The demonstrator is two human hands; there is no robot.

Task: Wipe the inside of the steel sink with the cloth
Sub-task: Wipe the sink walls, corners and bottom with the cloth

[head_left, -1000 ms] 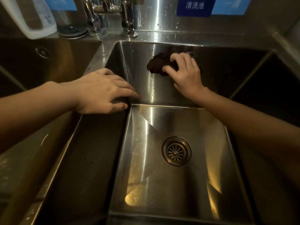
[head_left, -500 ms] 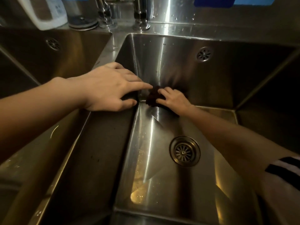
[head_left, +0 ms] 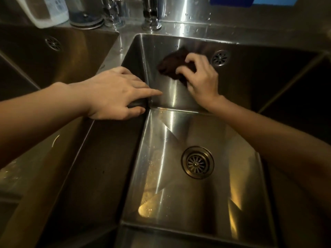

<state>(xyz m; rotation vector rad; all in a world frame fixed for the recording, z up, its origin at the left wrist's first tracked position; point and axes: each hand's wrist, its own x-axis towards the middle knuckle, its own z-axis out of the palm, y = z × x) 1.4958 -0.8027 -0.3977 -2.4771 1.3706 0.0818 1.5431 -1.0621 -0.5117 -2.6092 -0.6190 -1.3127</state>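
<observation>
The steel sink (head_left: 179, 203) fills the middle of the view, with a round drain (head_left: 197, 162) in its floor. My right hand (head_left: 201, 81) grips a dark brown cloth (head_left: 172, 64) and presses it against the upper part of the sink's back wall, left of the overflow grille (head_left: 220, 58). My left hand (head_left: 114, 94) rests on the rim between the two basins, fingers stretched out over the sink's far left corner. Part of the cloth is hidden under my right fingers.
A second basin (head_left: 59, 56) lies to the left with its own overflow grille (head_left: 52, 43). Tap bases (head_left: 151, 22) stand on the back ledge, beside a white jug (head_left: 46, 13) and a round metal lid (head_left: 86, 20). Water drops dot the ledge.
My right hand has carried the cloth from the bottom left corner of the back wall up and to the right, near the overflow grille. The left hand stays on the rim.
</observation>
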